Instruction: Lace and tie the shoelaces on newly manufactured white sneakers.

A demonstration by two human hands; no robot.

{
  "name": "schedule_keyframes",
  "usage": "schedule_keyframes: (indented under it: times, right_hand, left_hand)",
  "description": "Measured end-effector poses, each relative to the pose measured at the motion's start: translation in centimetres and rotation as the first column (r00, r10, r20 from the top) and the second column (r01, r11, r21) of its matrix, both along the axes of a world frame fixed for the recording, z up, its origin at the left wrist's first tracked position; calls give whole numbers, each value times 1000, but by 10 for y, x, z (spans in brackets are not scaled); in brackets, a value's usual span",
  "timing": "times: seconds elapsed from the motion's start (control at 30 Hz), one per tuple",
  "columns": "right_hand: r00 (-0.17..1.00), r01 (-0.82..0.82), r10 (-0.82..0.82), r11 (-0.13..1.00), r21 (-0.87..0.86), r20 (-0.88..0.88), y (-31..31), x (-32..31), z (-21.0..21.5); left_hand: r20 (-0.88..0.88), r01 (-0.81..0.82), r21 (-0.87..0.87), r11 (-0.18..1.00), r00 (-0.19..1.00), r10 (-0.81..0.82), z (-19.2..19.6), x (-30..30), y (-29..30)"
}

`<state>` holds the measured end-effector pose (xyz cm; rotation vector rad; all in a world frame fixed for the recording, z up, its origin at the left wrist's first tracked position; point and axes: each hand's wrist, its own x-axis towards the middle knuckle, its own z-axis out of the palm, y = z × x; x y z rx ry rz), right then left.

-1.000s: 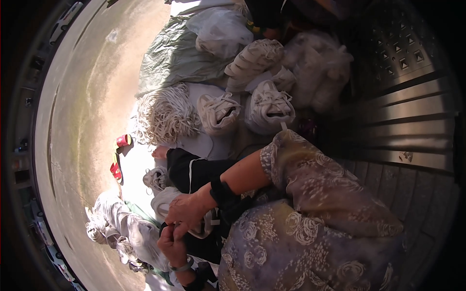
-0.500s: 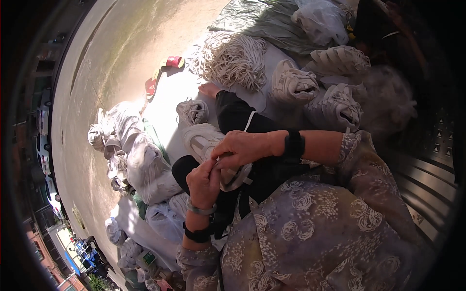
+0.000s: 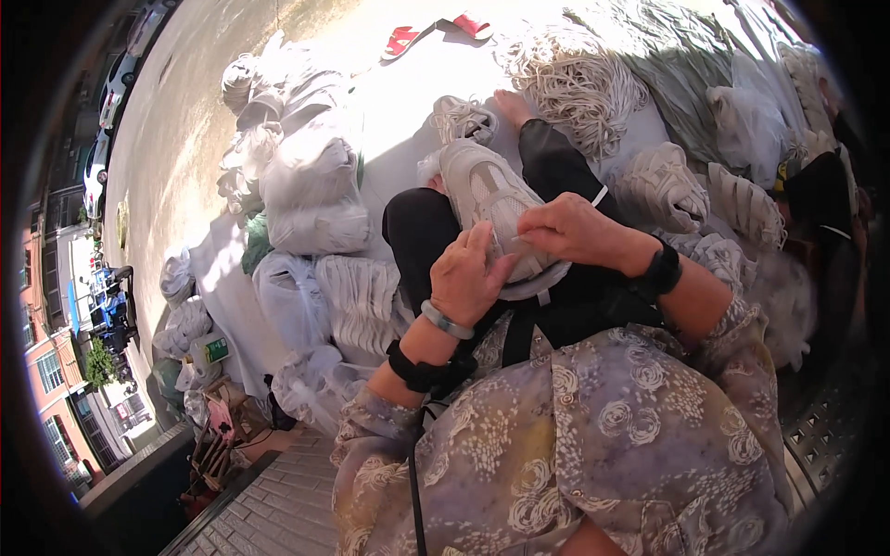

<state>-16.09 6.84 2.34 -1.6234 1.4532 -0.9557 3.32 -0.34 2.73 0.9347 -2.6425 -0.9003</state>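
Note:
A light grey-and-white sneaker (image 3: 487, 190) lies in my lap, its toe pointing away from me. My left hand (image 3: 461, 278) is on the shoe's left side near the opening, fingers bent, thumb stretched apart from them. Nothing shows between that thumb and the fingers. Over the right side of the opening, my right hand (image 3: 579, 233) has its thumb and fingertips pressed together. Whatever sits in that pinch is too small to make out. Just beyond the toe is another pale sneaker (image 3: 464, 120), near my bare foot (image 3: 513, 108).
A heap of pale laces (image 3: 579, 83) lies far right, with pale sneakers (image 3: 663, 185) nearer me. Plastic-wrapped shoe bundles (image 3: 315, 185) line the left. Red sandals (image 3: 401, 43) lie at the far edge. Another person's dark sleeve or leg (image 3: 820, 190) shows at right.
My hands, together over the shoe before, are now apart: the left on its left side, the right at its right. The view has turned, bringing more of the left side in.

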Motion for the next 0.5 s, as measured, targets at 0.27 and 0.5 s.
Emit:
schedule_keyframes:
  times: [0.27,0.5]
  right_hand:
    - [984,-81,55,985,153,168,16,2,-6]
    - [987,-163,161,978,130,23,16,11,-13]
  left_hand:
    - [109,50,-16,999,993,-48,0,17,16]
    - [41,117,-139,983,993,-113,-19,26,21]
